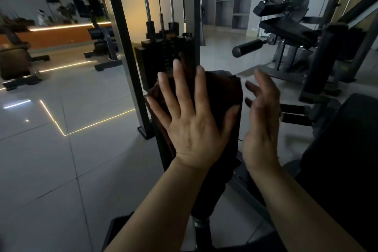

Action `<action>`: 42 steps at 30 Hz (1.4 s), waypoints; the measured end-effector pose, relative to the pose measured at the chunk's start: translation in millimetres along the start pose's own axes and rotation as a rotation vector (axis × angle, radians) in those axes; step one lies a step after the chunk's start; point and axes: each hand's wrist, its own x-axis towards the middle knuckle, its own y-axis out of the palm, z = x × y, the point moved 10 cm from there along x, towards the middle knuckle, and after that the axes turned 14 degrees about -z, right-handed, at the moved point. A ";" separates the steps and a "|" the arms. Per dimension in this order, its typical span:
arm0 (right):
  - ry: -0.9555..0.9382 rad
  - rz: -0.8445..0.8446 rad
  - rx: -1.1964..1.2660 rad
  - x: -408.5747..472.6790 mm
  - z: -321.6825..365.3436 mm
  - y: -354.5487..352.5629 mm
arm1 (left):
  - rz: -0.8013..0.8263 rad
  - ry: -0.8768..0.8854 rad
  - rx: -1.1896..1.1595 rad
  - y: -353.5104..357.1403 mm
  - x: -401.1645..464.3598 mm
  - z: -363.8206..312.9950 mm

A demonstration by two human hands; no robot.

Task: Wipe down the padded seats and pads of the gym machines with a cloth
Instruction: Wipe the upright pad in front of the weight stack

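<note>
A dark brown cloth [218, 92] is draped over a black roller pad [206, 188] that rises from the bottom centre. My left hand [192, 120] lies flat on the cloth with its fingers spread, pressing it against the pad. Just right of the pad my right hand [261, 120] hovers, blurred, fingers apart and holding nothing. A wide black padded seat [343, 145] fills the lower right.
The weight stack [165, 55] and its upright frame [122, 32] stand directly behind the pad. A second machine with a black pad [286, 30] and a roller [247, 47] stands at the right rear. Benches [102, 37] sit far left on the glossy tiled floor [51, 159].
</note>
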 end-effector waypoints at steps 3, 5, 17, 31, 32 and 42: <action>-0.002 0.137 0.054 1.8 1.9 24.6 | -0.033 0.017 -0.008 -1.6 -18.3 10.4; -0.073 0.185 0.033 -1.2 3.9 32.6 | -0.007 0.055 -0.027 -0.6 -62.2 24.1; -0.211 0.153 0.012 -3.1 -3.5 32.1 | -0.084 -0.291 -0.117 -7.1 13.9 41.6; -0.298 0.061 -0.061 -6.2 3.4 30.9 | -0.101 -0.108 -0.090 -1.7 -33.3 37.7; -0.291 0.068 -0.059 -6.1 3.2 31.1 | -0.118 -0.115 -0.090 -3.4 -10.5 34.9; -0.176 0.121 -0.011 -3.1 -2.0 32.8 | -0.135 -0.186 -0.095 -2.8 -49.9 51.8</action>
